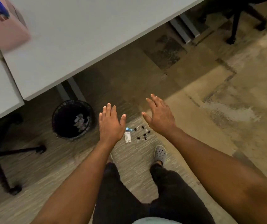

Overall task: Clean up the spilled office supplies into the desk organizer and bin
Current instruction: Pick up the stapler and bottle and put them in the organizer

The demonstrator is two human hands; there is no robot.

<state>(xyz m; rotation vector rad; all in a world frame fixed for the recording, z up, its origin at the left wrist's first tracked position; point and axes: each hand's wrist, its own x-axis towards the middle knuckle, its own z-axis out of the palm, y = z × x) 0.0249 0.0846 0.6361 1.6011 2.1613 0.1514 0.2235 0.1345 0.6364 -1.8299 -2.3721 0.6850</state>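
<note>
Both hands were spread flat and held nothing, the left hand (111,125) and right hand (159,116) hovering at frame centre above black binder clips (141,132), a small clear box (127,137) and what looked like a blue pin (128,129) on the carpet. No pickup had started; the next move called for stooping to pinch them. The bin (73,119) stood left of centre, the pink organizer (8,34) on the surface (81,29) at upper left.

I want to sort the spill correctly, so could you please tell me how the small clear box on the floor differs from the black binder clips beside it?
The clear box is a single pale, see-through rectangular piece lying flat; the black binder clips are several dark pieces scattered loosely to its right. The box is larger than any one clip. The clips have thin wire handles, the box none. Both lie on the carpet between the open hands, untouched.
</note>
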